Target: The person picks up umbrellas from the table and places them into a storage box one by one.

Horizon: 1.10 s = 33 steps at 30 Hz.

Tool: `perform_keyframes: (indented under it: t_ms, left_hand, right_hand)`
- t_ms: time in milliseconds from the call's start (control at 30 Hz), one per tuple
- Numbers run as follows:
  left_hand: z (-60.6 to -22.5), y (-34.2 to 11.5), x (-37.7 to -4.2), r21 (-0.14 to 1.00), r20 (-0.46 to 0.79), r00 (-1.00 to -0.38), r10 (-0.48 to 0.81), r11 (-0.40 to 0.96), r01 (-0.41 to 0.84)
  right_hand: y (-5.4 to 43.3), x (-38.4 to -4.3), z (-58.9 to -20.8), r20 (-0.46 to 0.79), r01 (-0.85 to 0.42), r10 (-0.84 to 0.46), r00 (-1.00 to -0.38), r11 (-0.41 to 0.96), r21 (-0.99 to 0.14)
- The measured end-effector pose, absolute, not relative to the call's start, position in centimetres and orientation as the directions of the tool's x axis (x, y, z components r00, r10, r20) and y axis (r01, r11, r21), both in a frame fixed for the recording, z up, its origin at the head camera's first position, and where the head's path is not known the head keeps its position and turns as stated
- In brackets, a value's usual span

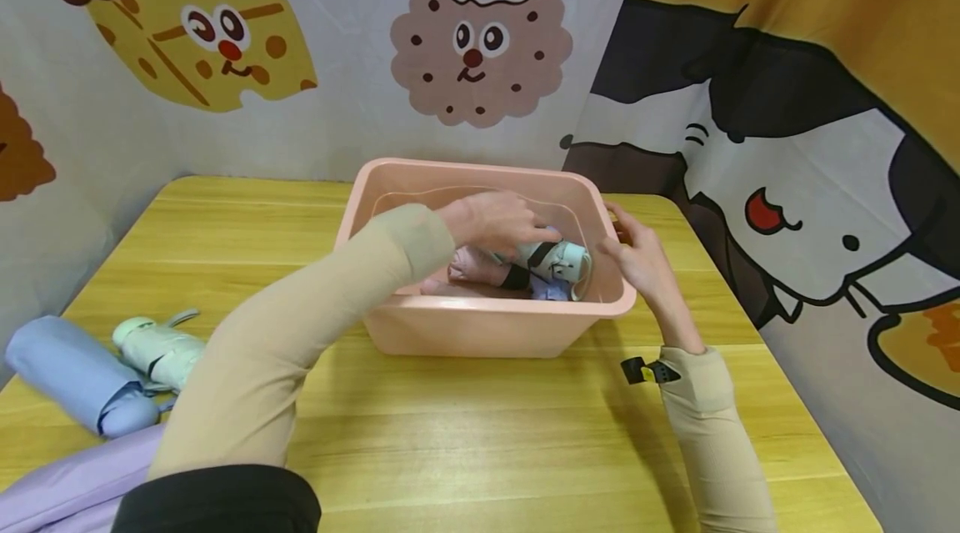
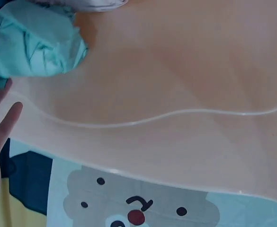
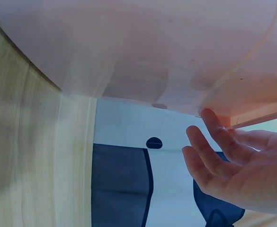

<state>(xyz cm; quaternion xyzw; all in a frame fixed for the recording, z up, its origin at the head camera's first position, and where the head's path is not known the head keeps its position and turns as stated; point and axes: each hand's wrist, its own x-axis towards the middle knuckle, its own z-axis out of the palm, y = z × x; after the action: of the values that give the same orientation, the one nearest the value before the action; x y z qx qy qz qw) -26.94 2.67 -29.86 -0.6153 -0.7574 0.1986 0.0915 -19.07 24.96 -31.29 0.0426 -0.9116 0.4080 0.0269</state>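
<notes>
We reach into the pink bin (image 1: 468, 333), mid-frame.
Our left hand (image 1: 495, 220), fingers apart, touches a mint umbrella (image 1: 561, 260); our right hand (image 1: 641, 258) pinches the rim (image 1: 480, 304).

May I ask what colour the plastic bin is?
The plastic bin is pink, clearest in the head view.

From my seat I count one bin (image 1: 480, 306); two hands, one left hand (image 1: 495, 220) and one right hand (image 1: 637, 253); one table (image 1: 450, 433); one wrist strap (image 1: 648, 370); three umbrellas on the table, one blue umbrella (image 1: 67, 374), one green umbrella (image 1: 161, 354), one purple umbrella (image 1: 82, 483); inside the bin, at least three more, one mint umbrella (image 1: 570, 262), one pink umbrella (image 1: 480, 268), one violet umbrella (image 1: 550, 289); overlap keeps me from the exact number there; at least three printed characters (image 1: 480, 49) behind.
</notes>
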Motion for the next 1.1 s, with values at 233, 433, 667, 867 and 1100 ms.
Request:
perform_keyframes:
  t_ms: [233, 433, 667, 867, 1100]
  left_hand:
    - [-28.7, 2.9, -26.4, -0.402, -0.018, -0.289, 0.957, 0.258, 0.879]
    - [-26.5, 2.7, -25.5, -0.288, -0.076, -0.409, 0.909, 0.373, 0.882]
    - [-22.8, 0.4, -24.4, -0.116, -0.014, -0.545, 0.838, 0.540, 0.834]
    - [-20.9, -2.3, -23.1, 0.019, 0.078, -0.631, 0.772, 0.632, 0.775]
    - [-20.6, -5.2, -21.9, 0.095, 0.160, -0.690, 0.706, 0.685, 0.722]
  right_hand:
    - [25.0, -19.1, -31.4, 0.080, -0.092, -0.048, -0.996, 0.665, -0.741]
    - [25.0, -19.1, -31.4, 0.084, -0.093, -0.047, -0.995, 0.670, -0.736]
    - [24.9, -19.2, -31.5, 0.093, -0.105, -0.054, -0.994, 0.663, -0.741]
    - [24.9, -19.2, -31.6, 0.081, -0.093, -0.048, -0.996, 0.654, -0.751]
    - [25.0, -19.4, -31.6, 0.079, -0.091, -0.047, -0.996, 0.659, -0.747]
